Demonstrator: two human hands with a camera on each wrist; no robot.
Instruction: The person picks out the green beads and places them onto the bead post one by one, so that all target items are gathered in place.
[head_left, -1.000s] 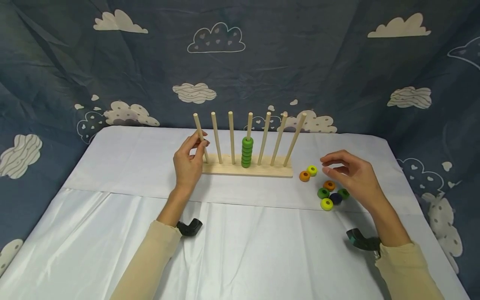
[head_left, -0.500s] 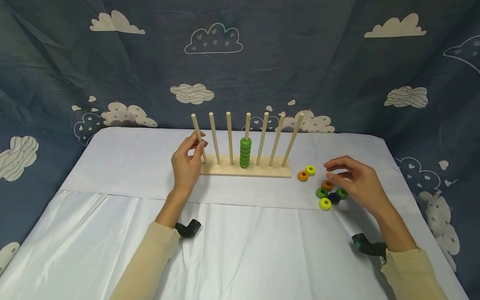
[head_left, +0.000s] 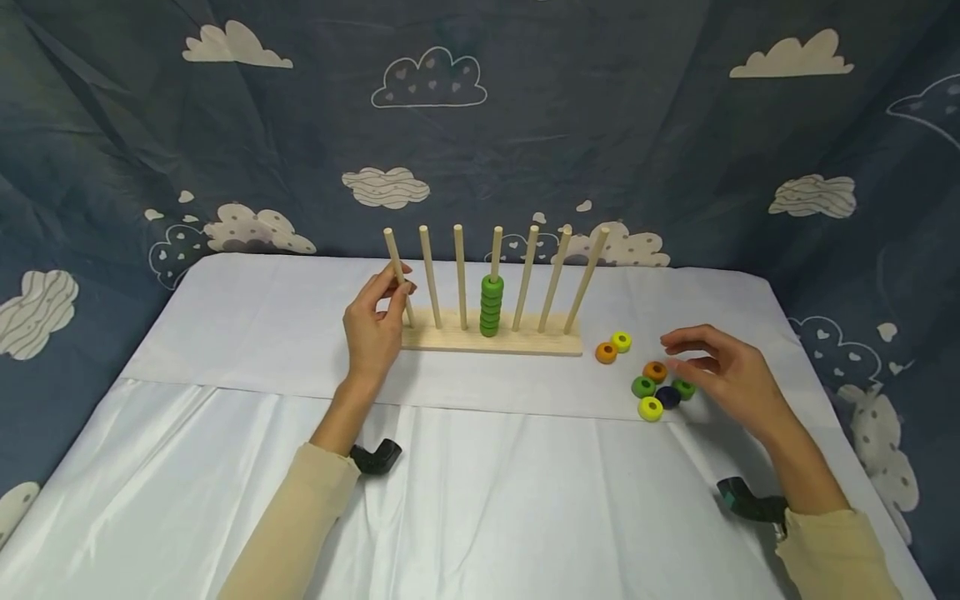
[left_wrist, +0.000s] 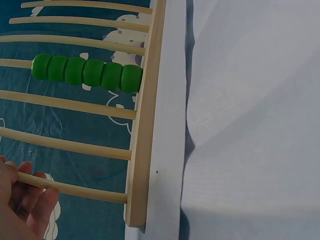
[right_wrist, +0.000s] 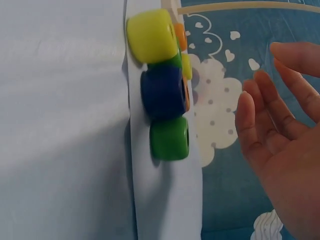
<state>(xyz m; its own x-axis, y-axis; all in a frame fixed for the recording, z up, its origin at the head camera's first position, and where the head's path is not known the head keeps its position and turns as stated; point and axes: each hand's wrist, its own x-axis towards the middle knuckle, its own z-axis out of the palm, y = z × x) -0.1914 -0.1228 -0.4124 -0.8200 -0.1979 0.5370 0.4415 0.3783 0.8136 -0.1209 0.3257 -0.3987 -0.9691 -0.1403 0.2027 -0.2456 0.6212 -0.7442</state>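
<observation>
A wooden peg rack (head_left: 525, 343) stands on the table, and a stack of green beads (head_left: 491, 307) sits on its middle peg. My left hand (head_left: 373, 329) pinches the leftmost peg (left_wrist: 90, 192) between thumb and fingers. On the right, my right hand (head_left: 731, 379) hovers above the loose beads with its fingers loosely bent and nothing in them. Beneath and beside it lie an orange bead (head_left: 655, 371), a dark blue bead (right_wrist: 162, 92), a green bead (right_wrist: 170, 139) and a yellow bead (head_left: 650, 408). Another green bead (head_left: 642, 387) touches this cluster.
Nearer the rack lie a second orange bead (head_left: 606, 352) and a second yellow bead (head_left: 621, 341), side by side. A white cloth (head_left: 480, 500) covers the table. Behind the table hangs a dark curtain (head_left: 570, 142) with cloud prints.
My right hand has drifted right and toward me, staying above the beads. The left hand keeps its pinch on the leftmost peg, and the beads lie as before.
</observation>
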